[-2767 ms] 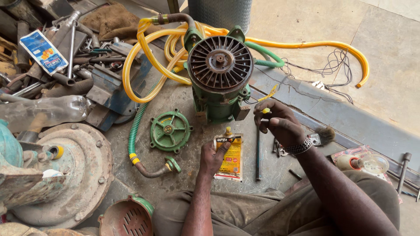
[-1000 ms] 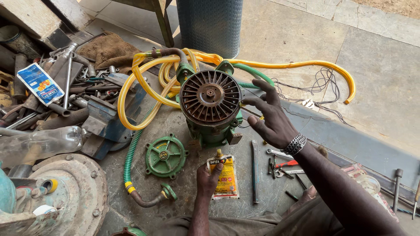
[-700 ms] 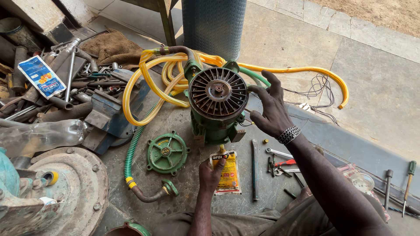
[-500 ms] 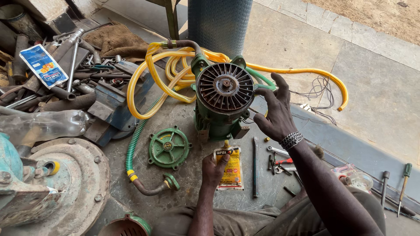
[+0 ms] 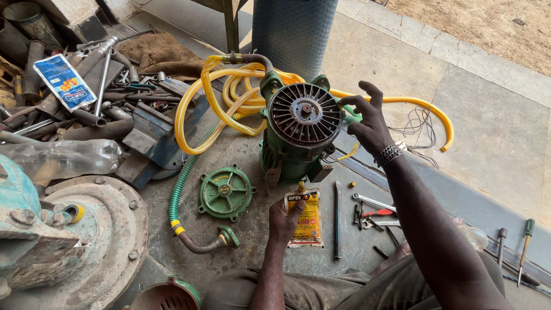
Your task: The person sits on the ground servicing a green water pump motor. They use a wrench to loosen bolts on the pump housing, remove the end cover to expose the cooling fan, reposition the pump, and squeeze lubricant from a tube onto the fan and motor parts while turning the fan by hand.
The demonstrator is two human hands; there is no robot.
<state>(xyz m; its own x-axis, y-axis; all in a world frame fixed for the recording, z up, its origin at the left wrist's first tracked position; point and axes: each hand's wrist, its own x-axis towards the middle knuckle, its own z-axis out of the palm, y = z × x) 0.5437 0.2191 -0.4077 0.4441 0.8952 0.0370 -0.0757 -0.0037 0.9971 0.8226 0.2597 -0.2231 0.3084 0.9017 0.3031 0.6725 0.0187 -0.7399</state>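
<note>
Bare floor (image 5: 252, 229) between cover (image 5: 225, 192) and pouch (image 5: 306, 221) — hoses (image 5: 229, 97) (tangled) behind.

My right hand (image 5: 370, 121) spread beside the green motor's finned fan (image 5: 305, 113), my left hand (image 5: 284, 217) gripping a yellow sachet (image 5: 305, 218) on the floor, green round cover (image 5: 226, 192) nearby, yellow hose (image 5: 229, 97) coiled behind

Two hands are showing: the left hand (image 5: 285, 217) at lower centre, the right hand (image 5: 369, 120) at centre right. One green motor (image 5: 301, 132) is standing mid-frame. One yellow sachet (image 5: 305, 219) and one round green cover (image 5: 226, 192) are lying below it. Two screwdrivers (image 5: 523, 248) are lying at lower right. One clear plastic bottle (image 5: 60, 159) is lying at left.
</note>
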